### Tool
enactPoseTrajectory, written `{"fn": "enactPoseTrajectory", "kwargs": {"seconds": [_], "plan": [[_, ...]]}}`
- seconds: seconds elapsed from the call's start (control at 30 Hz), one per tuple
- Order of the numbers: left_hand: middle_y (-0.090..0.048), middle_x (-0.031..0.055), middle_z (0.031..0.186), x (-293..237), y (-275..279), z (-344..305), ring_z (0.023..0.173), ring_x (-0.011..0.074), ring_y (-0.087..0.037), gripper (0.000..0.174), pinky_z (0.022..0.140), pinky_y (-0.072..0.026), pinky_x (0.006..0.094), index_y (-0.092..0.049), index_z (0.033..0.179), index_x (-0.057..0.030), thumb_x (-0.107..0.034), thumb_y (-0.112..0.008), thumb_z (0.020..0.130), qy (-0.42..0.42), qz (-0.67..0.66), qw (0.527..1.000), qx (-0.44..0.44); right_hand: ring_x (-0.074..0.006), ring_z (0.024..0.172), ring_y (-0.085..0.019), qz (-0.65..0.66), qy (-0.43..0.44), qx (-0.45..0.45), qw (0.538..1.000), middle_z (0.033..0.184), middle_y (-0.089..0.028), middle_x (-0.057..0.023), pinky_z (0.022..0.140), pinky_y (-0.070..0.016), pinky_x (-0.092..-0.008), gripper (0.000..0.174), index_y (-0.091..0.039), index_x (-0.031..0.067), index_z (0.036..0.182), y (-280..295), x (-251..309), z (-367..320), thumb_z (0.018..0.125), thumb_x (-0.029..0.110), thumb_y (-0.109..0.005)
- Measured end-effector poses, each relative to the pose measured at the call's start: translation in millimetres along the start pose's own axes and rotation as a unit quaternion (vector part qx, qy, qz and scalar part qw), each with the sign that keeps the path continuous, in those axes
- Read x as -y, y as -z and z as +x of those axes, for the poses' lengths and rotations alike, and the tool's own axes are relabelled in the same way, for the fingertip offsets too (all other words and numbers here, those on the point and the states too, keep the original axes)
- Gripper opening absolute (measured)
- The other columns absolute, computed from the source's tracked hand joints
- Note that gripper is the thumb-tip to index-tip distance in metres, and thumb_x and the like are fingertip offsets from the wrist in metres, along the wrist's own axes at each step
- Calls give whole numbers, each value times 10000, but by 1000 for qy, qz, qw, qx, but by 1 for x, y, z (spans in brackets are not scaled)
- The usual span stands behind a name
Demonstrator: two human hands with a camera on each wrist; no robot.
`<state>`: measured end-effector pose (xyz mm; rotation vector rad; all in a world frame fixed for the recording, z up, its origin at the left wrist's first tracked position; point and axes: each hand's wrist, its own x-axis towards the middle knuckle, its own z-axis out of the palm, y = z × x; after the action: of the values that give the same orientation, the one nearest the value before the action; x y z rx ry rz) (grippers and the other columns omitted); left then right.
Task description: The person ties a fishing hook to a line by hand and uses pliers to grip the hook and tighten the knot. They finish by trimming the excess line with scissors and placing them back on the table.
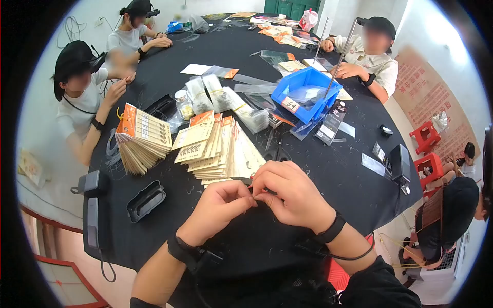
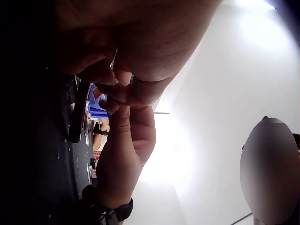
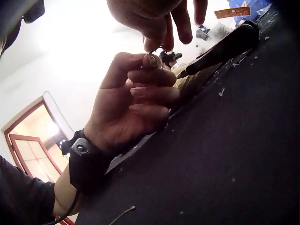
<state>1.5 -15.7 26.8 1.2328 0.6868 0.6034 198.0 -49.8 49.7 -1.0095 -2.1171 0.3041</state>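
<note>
Close over the front of the black table, my left hand (image 1: 223, 203) and right hand (image 1: 290, 192) meet fingertip to fingertip. Thumb and forefinger of each pinch a tiny, thin dark piece (image 3: 158, 49), curved like a small hook; it shows only in the right wrist view, and I cannot tell its exact kind. Fingers mostly hide it in the head view. Just beyond the hands lies a dark-handled tool (image 3: 225, 47) with a narrow tip. Behind them spreads a fanned stack of printed cards (image 1: 221, 146).
Another card bundle (image 1: 143, 138) stands left, near an open black case (image 1: 146, 200). Clear plastic packets (image 1: 205, 92) and a small jar (image 1: 183, 104) lie farther back. A blue bin (image 1: 305, 92) sits right of centre. Other people (image 1: 377, 61) sit around the black table (image 1: 215, 256).
</note>
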Motion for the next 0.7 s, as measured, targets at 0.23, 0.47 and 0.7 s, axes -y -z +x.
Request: {"fn": "enactPoseTrajectory", "kwargs": {"seconds": [0.23, 0.47, 0.7], "plan": [[-614, -27, 772, 7, 1, 2, 676, 12, -491, 51, 587, -376, 176, -627, 817, -38, -76, -635, 849, -37, 53, 998, -9, -290, 801, -541, 11, -25, 9, 1000, 815, -526, -81, 690, -393, -367, 120, -529, 74, 781, -5, -2, -1, 725, 32, -626], [-643, 2, 825, 12, 5, 4, 746, 34, -550, 27, 662, -425, 190, -627, 838, -20, -47, -627, 844, -37, 34, 999, -7, -310, 727, -531, 78, -63, -9, 995, 805, -518, -105, 639, -413, -362, 137, -511, 32, 797, -8, -3, -1, 724, -33, -608], [-656, 24, 840, 7, 3, 1, 744, 46, -556, 43, 663, -432, 193, -625, 835, -17, -57, -626, 848, -34, 37, 999, -8, -257, 739, -547, 111, -90, -66, 987, 828, -521, -107, 669, -450, -322, 121, -530, 11, 846, -6, -6, -1, 774, -42, -611]]}}
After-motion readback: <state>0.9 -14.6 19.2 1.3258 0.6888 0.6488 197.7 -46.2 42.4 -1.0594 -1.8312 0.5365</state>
